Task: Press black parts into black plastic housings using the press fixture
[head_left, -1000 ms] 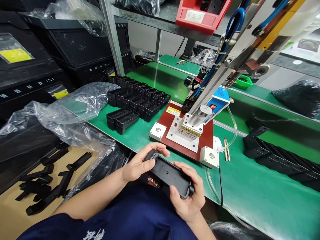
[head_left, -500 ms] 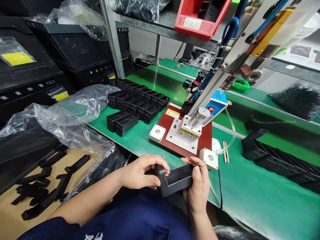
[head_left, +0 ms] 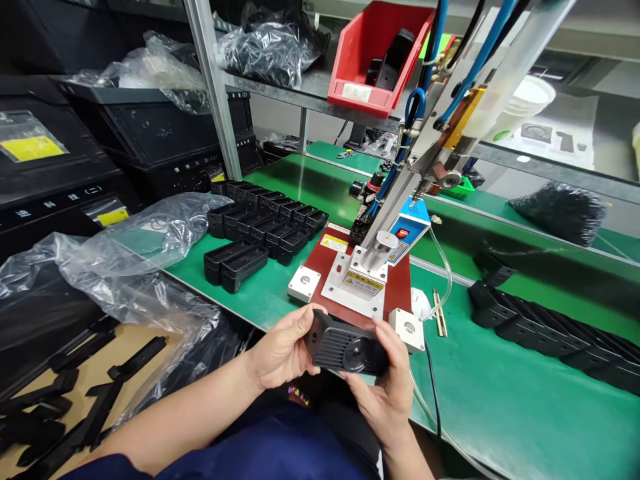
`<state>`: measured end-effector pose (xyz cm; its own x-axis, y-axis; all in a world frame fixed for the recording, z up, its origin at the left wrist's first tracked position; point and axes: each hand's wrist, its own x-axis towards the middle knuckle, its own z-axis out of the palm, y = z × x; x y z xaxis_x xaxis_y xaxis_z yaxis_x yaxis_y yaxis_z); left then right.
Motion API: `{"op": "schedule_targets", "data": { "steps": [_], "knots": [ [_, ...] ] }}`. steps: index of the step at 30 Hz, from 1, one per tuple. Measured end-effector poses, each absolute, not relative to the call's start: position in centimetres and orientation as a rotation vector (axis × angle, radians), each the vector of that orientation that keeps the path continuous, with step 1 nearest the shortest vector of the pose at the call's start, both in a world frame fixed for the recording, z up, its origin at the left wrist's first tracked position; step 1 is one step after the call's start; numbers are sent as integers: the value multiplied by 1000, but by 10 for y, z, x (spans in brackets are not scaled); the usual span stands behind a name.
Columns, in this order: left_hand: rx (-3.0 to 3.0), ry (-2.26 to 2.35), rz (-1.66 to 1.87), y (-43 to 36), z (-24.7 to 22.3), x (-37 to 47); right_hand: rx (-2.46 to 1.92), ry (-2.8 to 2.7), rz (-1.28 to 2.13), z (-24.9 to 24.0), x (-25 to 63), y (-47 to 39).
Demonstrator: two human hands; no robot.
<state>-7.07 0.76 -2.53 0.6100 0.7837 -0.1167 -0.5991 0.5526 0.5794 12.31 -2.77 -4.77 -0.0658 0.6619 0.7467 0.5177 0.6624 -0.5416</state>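
Observation:
A black plastic housing point(head_left: 345, 347) is held between my two hands, just off the front edge of the green bench. Its ribbed outer face, with a round recess towards the right, is turned to me. My left hand point(head_left: 285, 347) grips the left end, thumb on top and fingers curled below. At the right end, my right hand point(head_left: 387, 380) is closed around it, thumb beneath and fingers over the top. Right behind the hands stands a bench press point(head_left: 367, 260) on a dark red base, with a white button box point(head_left: 304, 283) at its left corner and another button box point(head_left: 409, 328) at its right.
Black open housings point(head_left: 245, 267) stand in rows at the bench's left. More black parts point(head_left: 550, 320) line the right side. Clear plastic film point(head_left: 150, 233) drapes over the left edge, beside a carton of loose black pieces point(head_left: 135, 353). A red bin point(head_left: 380, 60) sits on the shelf above.
Both hands have turned the housing over: its open hollow side faced up before, and its ribbed outer face shows now. The view has tilted up slightly and shifted right.

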Motion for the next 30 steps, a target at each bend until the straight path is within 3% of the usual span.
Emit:
{"op": "schedule_targets", "data": {
  "steps": [6, 11, 17, 30],
  "knots": [
    [1226, 525, 1088, 17, -13, -60, -969, -1776, 78, -32, 138, -8],
    [1737, 693, 1241, 61, 18, -42, -962, -1722, -18, 8, 150, 36],
    [1764, 703, 1474, 141, 50, -4, -1000, -1652, -119, 51, 167, 107],
    [1681, 853, 1371, 166, 15, 11, -1128, -1680, 136, 33, 182, 130]
  ]
}}
